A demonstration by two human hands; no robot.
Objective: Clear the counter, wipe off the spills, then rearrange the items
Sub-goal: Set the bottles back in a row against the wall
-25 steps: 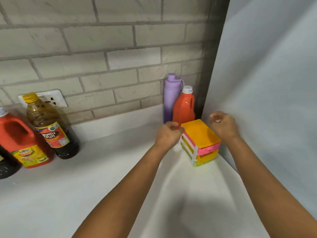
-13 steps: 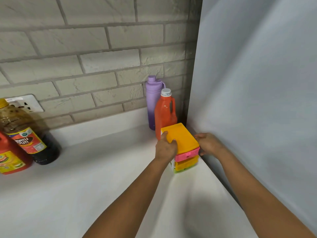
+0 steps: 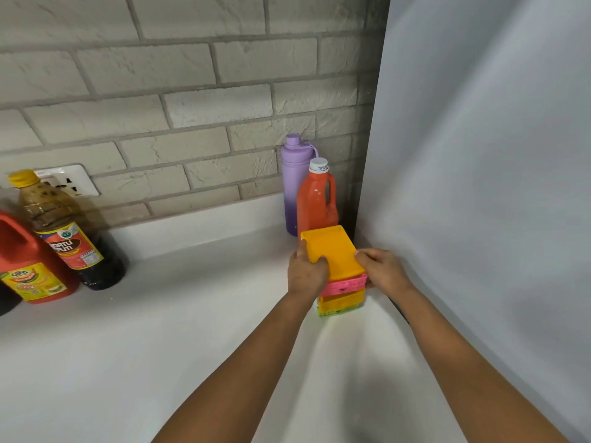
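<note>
you hold a stack of coloured plastic boxes (image 3: 335, 260), orange lid on top, then pink, yellow and green layers, upright on the white counter (image 3: 128, 346), just in front of the orange jug (image 3: 316, 203) and close to the grey panel.

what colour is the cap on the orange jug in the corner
White, on the orange jug; the head view shows it clearly.
</note>
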